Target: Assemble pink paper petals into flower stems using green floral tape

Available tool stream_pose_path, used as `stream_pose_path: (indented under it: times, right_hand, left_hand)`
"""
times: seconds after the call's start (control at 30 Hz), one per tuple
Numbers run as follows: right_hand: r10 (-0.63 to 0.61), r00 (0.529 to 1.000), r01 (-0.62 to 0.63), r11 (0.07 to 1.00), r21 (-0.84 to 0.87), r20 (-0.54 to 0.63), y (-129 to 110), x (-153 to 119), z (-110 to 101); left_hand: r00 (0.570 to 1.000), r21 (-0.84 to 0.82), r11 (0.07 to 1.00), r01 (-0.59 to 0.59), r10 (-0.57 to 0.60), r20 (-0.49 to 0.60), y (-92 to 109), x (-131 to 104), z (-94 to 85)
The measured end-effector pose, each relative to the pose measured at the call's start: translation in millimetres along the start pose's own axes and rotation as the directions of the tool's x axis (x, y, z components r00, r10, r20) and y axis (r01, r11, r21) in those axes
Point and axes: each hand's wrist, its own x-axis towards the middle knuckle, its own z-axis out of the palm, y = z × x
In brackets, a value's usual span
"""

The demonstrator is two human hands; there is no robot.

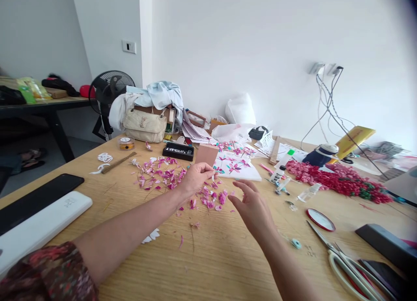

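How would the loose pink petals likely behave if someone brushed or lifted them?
The loose pink petals are probably very light, since each looks small and thin, so a nudge could scatter them across the wooden table. They seem apt to bend or crease when pinched, as several look curled. Rolling far seems unlikely, given their irregular shapes.

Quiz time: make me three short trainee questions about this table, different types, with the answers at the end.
1. Multiple choice: What lies scattered on the light wooden table near the left hand?
A) blue glass marbles
B) small pink petal-like pieces
C) yellow plastic bricks

2. True or false: The right hand has its thumb and index finger pressed together.

3. Fill the gap: The round white disc with a red rim lies beside the blade tip of the cream-handled metal ____.

Key:
1: B
2: False; they are spread apart.
3: scissors
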Motion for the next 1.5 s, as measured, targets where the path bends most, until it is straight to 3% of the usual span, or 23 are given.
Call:
stream_pose_path:
  times: [0.17,0.33,0.43,0.53,0.67,0.8,0.93,1.2,1.5]
  right_hand:
    - [-0.153,0.988,0.154,0.987,0.055,-0.015,-38,-20,-7]
    - [0.020,0.995,-0.045,0.960,0.277,0.095,-34,4,13]
    - [0.068,0.983,-0.142,0.872,0.468,0.173,-24,20,28]
    - [0.092,0.982,-0.175,0.777,0.604,0.167,-23,28,36]
    - [0.162,0.978,-0.210,0.729,0.652,0.134,-28,29,37]
    - [0.183,0.965,-0.262,0.587,0.766,0.190,-31,27,42]
    - [0.230,0.959,-0.263,0.489,0.832,0.167,-28,25,49]
    - [0.222,0.971,-0.192,0.493,0.849,0.091,-16,24,55]
    - [0.234,0.970,-0.171,0.463,0.870,0.066,-13,23,55]
  left_hand:
    - [1.000,0.044,0.999,-0.023,0.024,-0.003,-4,2,-4.1]
    - [0.999,-0.066,0.998,-0.002,0.004,0.037,2,-1,-0.4]
    - [1.000,-0.083,0.997,0.009,-0.006,0.028,5,-1,0.6]
    - [0.999,-0.117,0.993,0.025,-0.022,0.033,7,-2,0.8]
    - [1.000,-0.096,0.995,0.009,-0.009,-0.003,7,-2,0.9]
    - [0.999,-0.099,0.995,0.026,-0.029,-0.021,4,-2,1.5]
    - [0.999,-0.055,0.997,0.048,-0.048,0.003,1,-2,2.9]
    - [0.999,0.076,0.997,0.036,-0.036,0.001,-2,-3,4.9]
    - [0.999,0.110,0.993,0.049,-0.051,0.017,0,-4,4.8]
